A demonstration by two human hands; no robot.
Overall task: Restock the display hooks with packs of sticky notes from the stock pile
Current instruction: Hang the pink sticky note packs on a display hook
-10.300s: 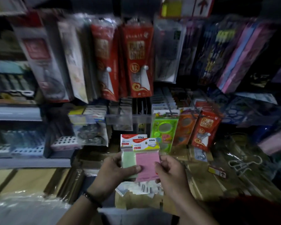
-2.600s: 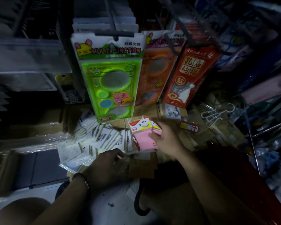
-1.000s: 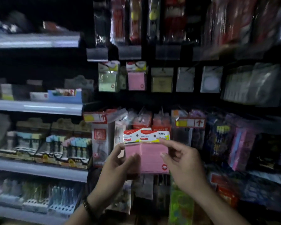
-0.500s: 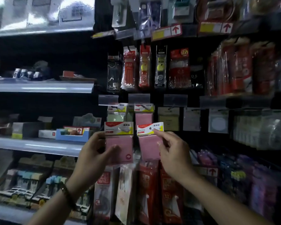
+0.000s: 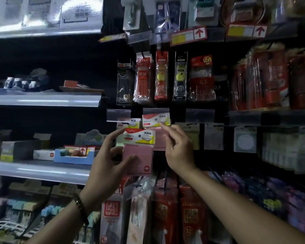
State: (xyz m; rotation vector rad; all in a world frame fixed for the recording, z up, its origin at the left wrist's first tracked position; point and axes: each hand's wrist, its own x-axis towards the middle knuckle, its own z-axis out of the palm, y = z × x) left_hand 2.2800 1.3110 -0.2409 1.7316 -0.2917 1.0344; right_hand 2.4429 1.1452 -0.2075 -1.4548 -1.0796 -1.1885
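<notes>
My left hand (image 5: 106,164) holds a pack of pink sticky notes (image 5: 137,155) with a red, white and yellow header card, in front of the hook wall. My right hand (image 5: 176,148) pinches the header of a second pink pack (image 5: 156,120) raised to the display hook under a clear price-tag holder (image 5: 156,111). Whether its hole is on the hook is hidden. Behind the left pack hangs a pale green pack (image 5: 128,123) on the neighbouring hook.
Pen refill packs (image 5: 161,76) hang in the row above. To the right hang label packs (image 5: 213,136). Grey shelves (image 5: 42,100) with boxes stand at the left. Red packets (image 5: 165,208) hang below my hands.
My right hand has lifted its pink pack up to the hook under the price-tag holder. My left hand has moved its pack slightly right, close beside my right hand.
</notes>
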